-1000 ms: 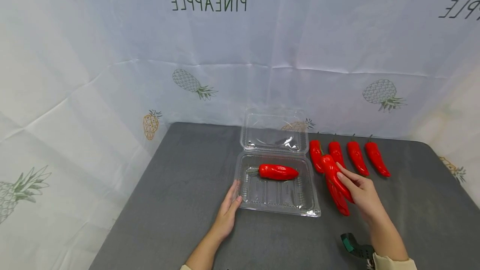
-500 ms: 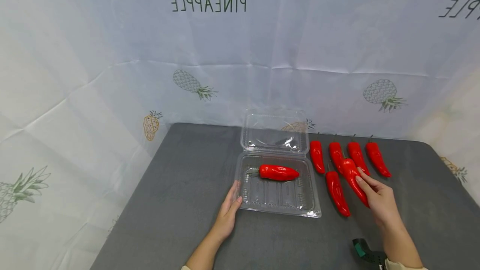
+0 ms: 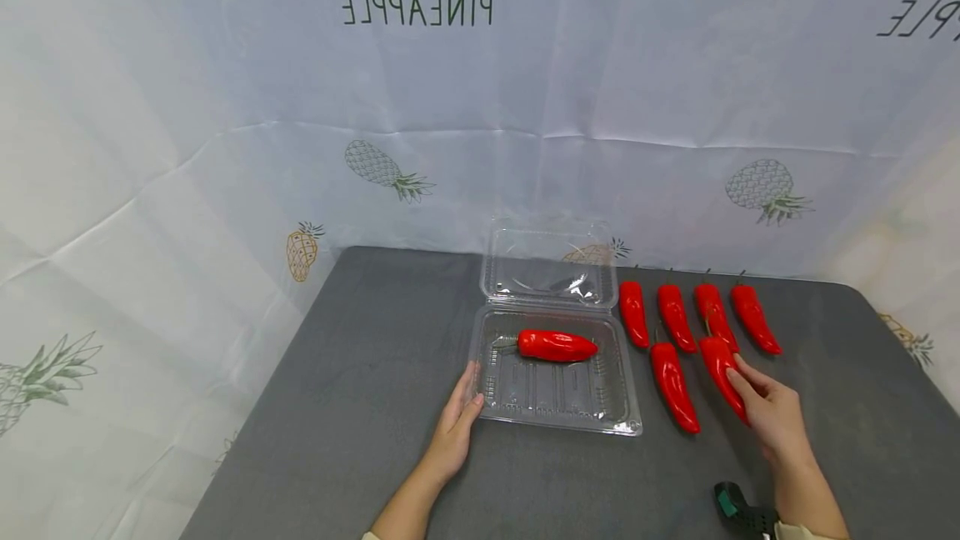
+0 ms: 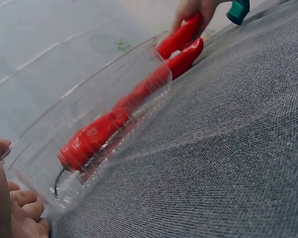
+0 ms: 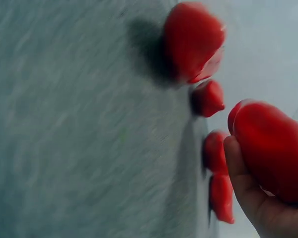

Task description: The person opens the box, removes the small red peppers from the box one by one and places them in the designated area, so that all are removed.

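My right hand point(image 3: 776, 419) pinches a red chili pepper point(image 3: 722, 375) between thumb and fingers, its stem pointing away from me. In the right wrist view the held pepper point(image 5: 273, 148) looks raised off the table. To its left lies another red pepper point(image 3: 674, 386), also seen large in the right wrist view. My left hand point(image 3: 452, 423) holds the left wall of a clear plastic clamshell box point(image 3: 555, 419), thumb near the rim. One red pepper point(image 3: 557, 346) lies crosswise inside the box, its stem to the left. The box's lid point(image 3: 551, 265) is folded back.
Several red peppers point(image 3: 755, 319) lie in a row along the far right of the grey table point(image 3: 352, 373). A white curtain point(image 3: 637, 65) with pineapple prints hangs behind. A dark green and black device point(image 3: 738, 508) is at my right wrist.
My right hand has moved right and a little towards me with its pepper, away from above the pepper beside the box, which now shows fully. My left hand and the box have stayed put.
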Action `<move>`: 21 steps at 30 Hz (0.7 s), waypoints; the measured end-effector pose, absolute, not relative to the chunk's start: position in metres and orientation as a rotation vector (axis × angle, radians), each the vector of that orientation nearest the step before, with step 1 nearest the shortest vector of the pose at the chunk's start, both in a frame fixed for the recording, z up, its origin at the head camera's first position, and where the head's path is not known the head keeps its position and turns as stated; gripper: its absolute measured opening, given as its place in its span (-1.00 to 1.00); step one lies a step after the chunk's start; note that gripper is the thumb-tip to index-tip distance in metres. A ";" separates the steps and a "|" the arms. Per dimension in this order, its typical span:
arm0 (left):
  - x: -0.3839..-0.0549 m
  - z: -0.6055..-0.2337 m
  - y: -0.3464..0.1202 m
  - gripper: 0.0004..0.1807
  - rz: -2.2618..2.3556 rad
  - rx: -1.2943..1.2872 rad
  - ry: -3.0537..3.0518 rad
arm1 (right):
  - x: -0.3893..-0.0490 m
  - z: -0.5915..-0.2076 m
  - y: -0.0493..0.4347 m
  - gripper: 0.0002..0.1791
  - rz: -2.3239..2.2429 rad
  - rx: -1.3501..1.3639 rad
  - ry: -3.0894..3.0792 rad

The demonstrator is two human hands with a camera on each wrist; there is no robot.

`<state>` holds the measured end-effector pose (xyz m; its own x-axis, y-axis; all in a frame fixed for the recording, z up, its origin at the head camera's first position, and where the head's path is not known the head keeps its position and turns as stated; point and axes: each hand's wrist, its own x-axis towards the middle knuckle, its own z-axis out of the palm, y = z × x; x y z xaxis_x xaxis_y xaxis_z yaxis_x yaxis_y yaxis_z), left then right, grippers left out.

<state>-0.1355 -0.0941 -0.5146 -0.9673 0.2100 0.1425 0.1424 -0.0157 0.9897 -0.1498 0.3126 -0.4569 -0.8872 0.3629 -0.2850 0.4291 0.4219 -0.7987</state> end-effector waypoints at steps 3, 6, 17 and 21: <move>-0.136 -0.515 -0.094 -0.37 2.174 0.384 2.163 | -0.150 -0.462 0.316 -0.23 -1.445 0.716 2.597; -0.136 -0.515 -0.094 -0.37 2.177 0.391 2.164 | -0.149 -0.467 0.318 -0.22 -1.396 0.679 2.600; -0.136 -0.517 -0.095 -0.37 2.179 0.389 2.171 | -0.154 -0.474 0.319 -0.29 -1.269 0.624 2.714; -0.136 -0.518 -0.095 -0.38 2.190 0.416 2.182 | -0.154 -0.475 0.320 -0.29 -1.223 0.662 2.739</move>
